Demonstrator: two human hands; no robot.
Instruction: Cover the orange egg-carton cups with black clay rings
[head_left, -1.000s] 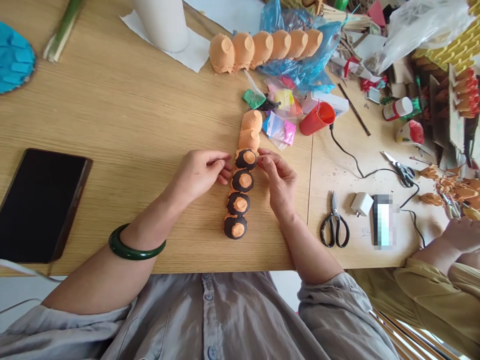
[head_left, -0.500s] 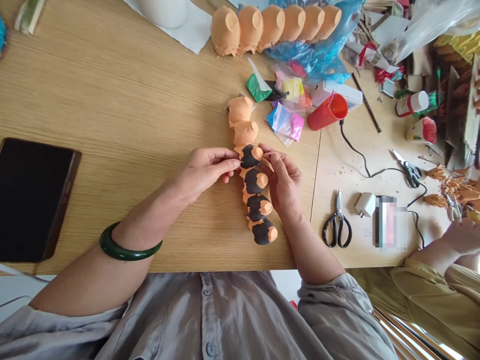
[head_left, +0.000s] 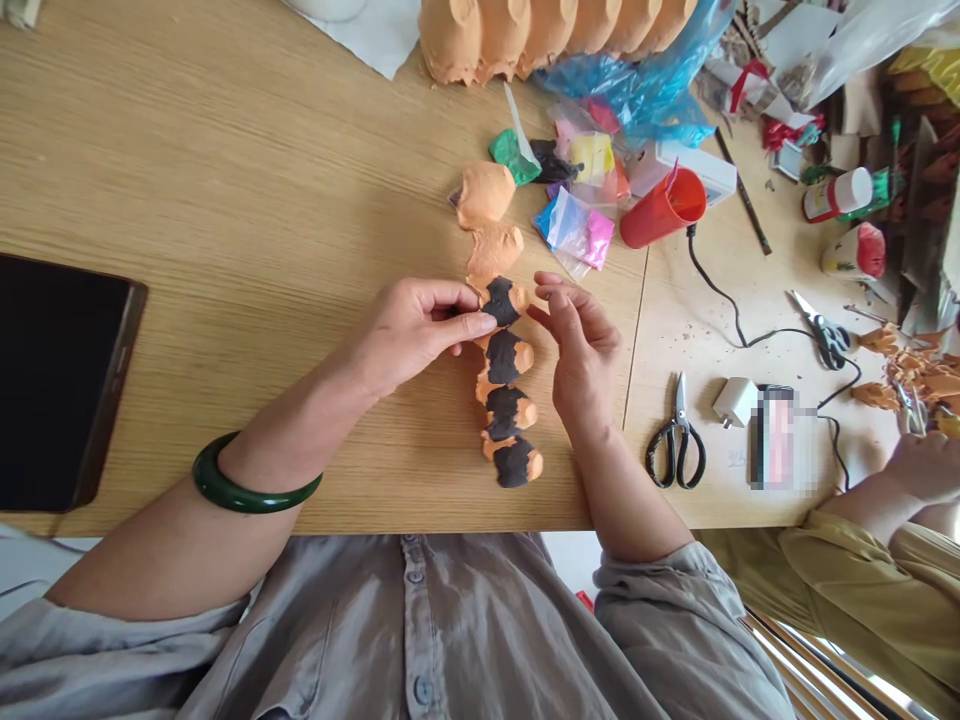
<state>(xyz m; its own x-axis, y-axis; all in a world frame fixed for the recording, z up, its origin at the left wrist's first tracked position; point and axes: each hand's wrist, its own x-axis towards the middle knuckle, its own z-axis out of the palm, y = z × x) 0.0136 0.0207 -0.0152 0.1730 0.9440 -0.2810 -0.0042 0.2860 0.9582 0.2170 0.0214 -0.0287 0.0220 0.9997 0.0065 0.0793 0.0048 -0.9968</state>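
A row of joined orange clay lumps lies on the table in front of me. Its two far lumps are plain orange, while the nearer ones carry black clay patches beside their rounded orange tips. My left hand grips the row's left edge, thumb on the uppermost black patch and fingers partly hidden beneath. Just right of the same lump, apart from it, is my right hand. Its thumb and fingers are curled together, perhaps around a tiny dark bit too small to name.
Another orange row stands at the back beside blue plastic. Colored clay packets, a red cup, black-handled scissors, a white plug and a cable lie right. A dark tablet is left; another person's hand is far right.
My right hand has drawn away to the right from the clay row. The left thumb has moved onto the upper black patch, and the row's near end has swung left. The view has shifted slightly.
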